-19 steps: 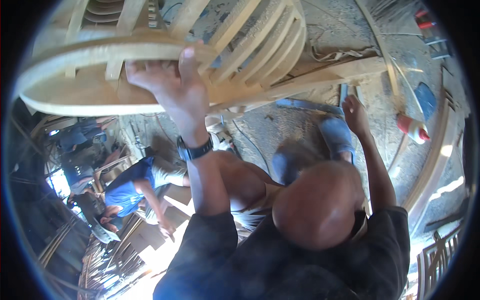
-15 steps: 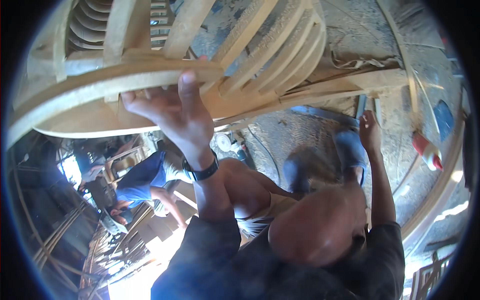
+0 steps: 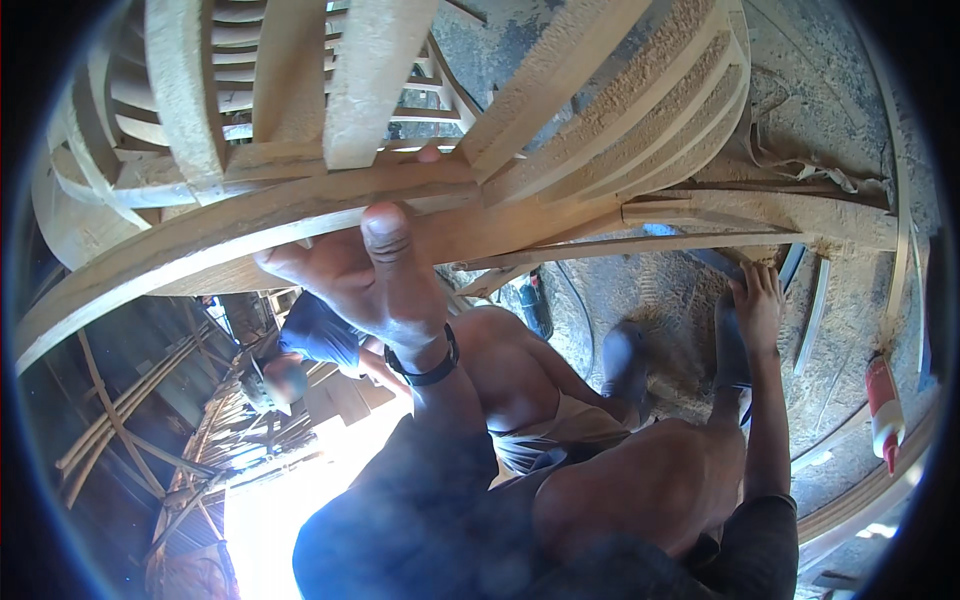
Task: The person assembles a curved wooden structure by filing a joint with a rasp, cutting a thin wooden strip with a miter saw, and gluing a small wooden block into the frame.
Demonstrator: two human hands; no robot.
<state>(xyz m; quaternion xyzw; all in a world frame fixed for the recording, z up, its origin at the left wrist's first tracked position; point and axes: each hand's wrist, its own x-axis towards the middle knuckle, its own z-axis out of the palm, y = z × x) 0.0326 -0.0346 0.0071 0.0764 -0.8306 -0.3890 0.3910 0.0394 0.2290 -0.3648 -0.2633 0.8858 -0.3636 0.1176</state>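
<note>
My left hand (image 3: 375,275) is closed round a curved wooden strip (image 3: 230,222), its thumb across the near face. The strip lies along the lower side of a slatted wooden frame (image 3: 540,225), whose broad curved slats (image 3: 375,85) rise beyond it. A dark band sits on my left wrist. My right hand (image 3: 760,305) is low at the right, fingers curled, beside a bluish strip (image 3: 793,266) and under the frame's long rail (image 3: 850,215). What those fingers hold, if anything, is hidden.
Sawdust covers the floor and slats. A red and white bottle (image 3: 884,412) lies at the right. A dark power tool (image 3: 535,305) rests beyond my knee. Another person (image 3: 320,335) bends at the left, near stacked wooden poles (image 3: 120,420). Long wood strips (image 3: 900,250) edge the right.
The view has shifted, so the frame appears lower and farther right. My left hand keeps its grip on the curved strip. My right hand's fingers have turned upward near the rail.
</note>
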